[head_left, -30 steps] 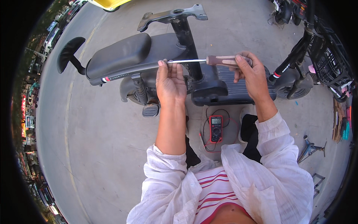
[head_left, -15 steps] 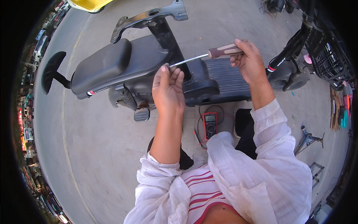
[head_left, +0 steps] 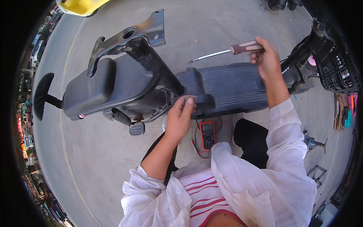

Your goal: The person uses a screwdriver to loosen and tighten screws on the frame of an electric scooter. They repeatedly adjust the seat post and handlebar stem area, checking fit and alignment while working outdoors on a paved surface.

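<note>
A screwdriver [head_left: 245, 47] with a brown and tan handle is gripped in my right hand [head_left: 267, 60]. Its metal shaft points left and slightly down, above the scooter's ridged black footboard [head_left: 230, 86]. Lower and to the left, my left hand [head_left: 180, 116] is closed, thumb against the fingers, by the side of the electric scooter near the foot of its thick black post [head_left: 162, 73]. Whatever those fingers may hold is too small or hidden to make out. A metal bracket [head_left: 145, 32] tops the post, in front of the black seat [head_left: 90, 89].
A red multimeter [head_left: 207, 135] with its leads lies on the ground between my legs. The scooter's black basket [head_left: 338, 70] stands at the right. A yellow vehicle [head_left: 81, 5] is at the top left, a blue metal stand [head_left: 313, 143] at the lower right.
My left hand has left the screwdriver's tip and moved down and right to the scooter's side. My right hand has carried the screwdriver a little to the right. The view has shifted.
</note>
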A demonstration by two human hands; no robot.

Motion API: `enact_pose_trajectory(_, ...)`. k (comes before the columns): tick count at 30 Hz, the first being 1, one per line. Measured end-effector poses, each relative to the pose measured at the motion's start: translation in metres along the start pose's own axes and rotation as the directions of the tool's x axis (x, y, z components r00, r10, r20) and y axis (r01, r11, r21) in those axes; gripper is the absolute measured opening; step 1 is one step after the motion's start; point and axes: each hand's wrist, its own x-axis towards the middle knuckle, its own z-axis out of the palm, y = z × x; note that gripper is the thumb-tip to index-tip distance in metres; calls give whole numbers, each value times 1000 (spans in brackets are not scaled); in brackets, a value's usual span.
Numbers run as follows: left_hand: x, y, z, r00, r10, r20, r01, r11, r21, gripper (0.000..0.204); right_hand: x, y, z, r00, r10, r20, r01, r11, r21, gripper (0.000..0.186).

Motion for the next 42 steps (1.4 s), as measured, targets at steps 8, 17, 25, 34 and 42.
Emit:
enact_pose_trajectory(8,12,-7,-51,992,-61,113,-60,558,827,45,69,43,40,995,-23,92,40,981,-188,27)
enact_pose_trajectory(17,-5,50,-60,946,-298,132,64,567,821,58,126,120,86,926,-116,359,318,753,-576,31)
enact_pose_trajectory(25,-16,52,-69,942,-335,-2,194,541,818,60,121,136,104,837,-68,543,458,629,-628,25)
enact_pose_trajectory(34,-8,56,-75,929,-370,16,189,510,839,62,114,140,113,792,6,610,472,627,-619,21)
enact_pose_trajectory(42,-8,56,-80,928,-372,22,184,507,842,62,108,146,126,701,2,713,602,535,-593,25)
